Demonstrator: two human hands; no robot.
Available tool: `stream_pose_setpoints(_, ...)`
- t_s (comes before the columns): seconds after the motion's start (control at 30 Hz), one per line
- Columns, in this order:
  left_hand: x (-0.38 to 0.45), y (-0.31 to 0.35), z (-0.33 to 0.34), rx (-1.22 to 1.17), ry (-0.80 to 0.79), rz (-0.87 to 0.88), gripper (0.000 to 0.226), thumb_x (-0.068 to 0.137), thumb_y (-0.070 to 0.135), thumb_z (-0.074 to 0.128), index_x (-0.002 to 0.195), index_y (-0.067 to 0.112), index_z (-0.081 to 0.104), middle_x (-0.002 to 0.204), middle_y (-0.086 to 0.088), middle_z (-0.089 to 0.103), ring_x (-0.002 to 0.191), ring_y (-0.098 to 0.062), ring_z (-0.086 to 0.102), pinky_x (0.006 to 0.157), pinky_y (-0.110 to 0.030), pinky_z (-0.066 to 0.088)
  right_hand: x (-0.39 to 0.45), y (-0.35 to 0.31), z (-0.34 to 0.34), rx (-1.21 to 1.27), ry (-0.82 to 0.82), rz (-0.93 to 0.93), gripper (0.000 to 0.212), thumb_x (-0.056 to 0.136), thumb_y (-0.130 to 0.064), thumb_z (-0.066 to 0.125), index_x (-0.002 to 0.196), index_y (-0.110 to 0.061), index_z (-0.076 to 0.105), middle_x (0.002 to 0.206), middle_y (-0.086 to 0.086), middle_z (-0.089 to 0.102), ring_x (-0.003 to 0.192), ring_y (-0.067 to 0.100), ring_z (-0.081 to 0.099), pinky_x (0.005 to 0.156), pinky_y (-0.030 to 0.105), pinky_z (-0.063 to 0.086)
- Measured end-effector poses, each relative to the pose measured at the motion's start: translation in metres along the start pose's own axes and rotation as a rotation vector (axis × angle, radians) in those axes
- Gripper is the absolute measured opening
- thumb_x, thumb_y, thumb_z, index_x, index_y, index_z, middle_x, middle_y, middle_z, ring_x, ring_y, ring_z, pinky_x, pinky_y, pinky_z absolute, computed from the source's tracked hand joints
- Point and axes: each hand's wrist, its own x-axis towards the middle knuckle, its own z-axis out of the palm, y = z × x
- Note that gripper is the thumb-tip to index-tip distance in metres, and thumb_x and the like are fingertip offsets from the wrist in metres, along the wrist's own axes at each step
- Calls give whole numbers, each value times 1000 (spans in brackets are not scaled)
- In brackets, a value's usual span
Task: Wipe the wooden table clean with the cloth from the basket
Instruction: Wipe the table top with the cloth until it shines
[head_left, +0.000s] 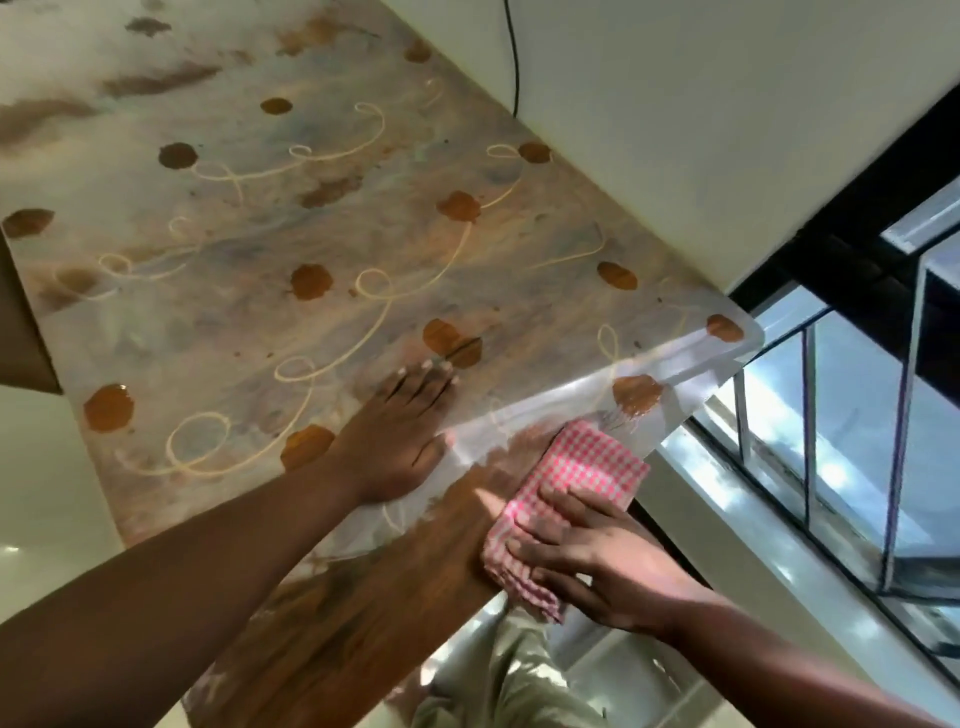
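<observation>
Pink checked cloth (571, 499) lies under the right hand (587, 566), fingers spread flat, beside the counter (395, 587) edge. Left hand (400, 436) presses flat on the patterned cover (234, 260), which stretches wide beyond its fingertips.

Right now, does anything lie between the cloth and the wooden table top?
Partly. A clear patterned cover sheet overlies most of the table; left hand presses it. The cloth under right hand meets bare wood.
</observation>
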Motion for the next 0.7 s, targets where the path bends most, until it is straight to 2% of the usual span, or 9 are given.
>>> stream_pose_setpoints(0.1, 2, 1, -2, 5, 3, 8, 71, 91, 53, 7, 151, 17, -6, 160, -5, -9, 146, -21, -16, 118, -37, -11, -12, 50, -27, 48, 41, 105, 40, 94, -42, 43, 132, -36, 52, 140, -9, 48, 136, 26, 36, 110, 42, 26)
stream_pose_setpoints(0.17, 11, 3, -4, 3, -7, 45, 70, 94, 53, 14, 149, 19, -12, 159, -4, -14, 145, -19, -20, 117, -36, -13, -2, 74, -41, 51, 110, 226, 38, 94, -42, 41, 130, -36, 52, 136, -8, 47, 135, 30, 33, 111, 47, 25)
stream_pose_setpoints(0.2, 18, 5, -5, 8, -13, 66, 70, 96, 52, 19, 149, 19, -13, 158, -4, -16, 145, -18, -21, 117, -35, -14, 9, 79, -45, 50, 145, 277, 36, 93, -41, 44, 127, -35, 55, 134, -7, 49, 134, 31, 34, 111, 45, 23)
stream_pose_setpoints(0.3, 46, 15, -11, 41, 9, 116, 72, 97, 44, 37, 152, 13, 2, 159, -6, -6, 147, -23, -12, 118, -36, -10, 45, 75, -39, 66, 267, 333, 32, 84, -32, 55, 107, -21, 74, 124, 3, 63, 124, 37, 49, 102, 35, 26)
stream_pose_setpoints(0.4, 77, 30, -17, 27, 34, 137, 69, 96, 37, 47, 151, 6, 18, 159, -13, 12, 147, -30, 6, 119, -42, -3, 44, 68, -29, 78, 181, 281, 35, 89, -36, 49, 118, -31, 68, 130, -1, 59, 130, 35, 43, 104, 42, 26)
stream_pose_setpoints(0.47, 91, 35, -16, 35, 18, 129, 69, 98, 40, 40, 152, 8, 12, 160, -11, 9, 148, -27, 2, 119, -40, -6, 19, 81, -28, 42, 95, 158, 38, 96, -43, 40, 128, -35, 59, 135, -8, 54, 134, 30, 39, 109, 42, 27)
stream_pose_setpoints(0.53, 101, 36, -14, 54, -12, 132, 68, 98, 44, 32, 153, 12, 6, 161, -8, 4, 148, -24, 0, 119, -39, -7, -5, 101, -39, 31, 21, 105, 41, 99, -47, 35, 133, -36, 54, 140, -10, 47, 137, 27, 35, 113, 38, 21)
stream_pose_setpoints(0.63, 107, 38, -19, 118, -24, 158, 68, 97, 47, 27, 152, 10, 15, 159, -11, 15, 147, -26, 12, 119, -42, -1, -17, 134, -58, 128, 147, 256, 40, 94, -45, 42, 127, -30, 60, 134, -5, 52, 131, 30, 42, 113, 33, 18)
stream_pose_setpoints(0.7, 115, 41, -20, 174, -35, 169, 68, 96, 46, 34, 151, 9, 22, 157, -12, 21, 146, -28, 18, 118, -44, 3, -4, 149, -68, 158, 217, 386, 36, 94, -43, 47, 127, -35, 56, 134, -7, 48, 135, 28, 35, 113, 27, 10)
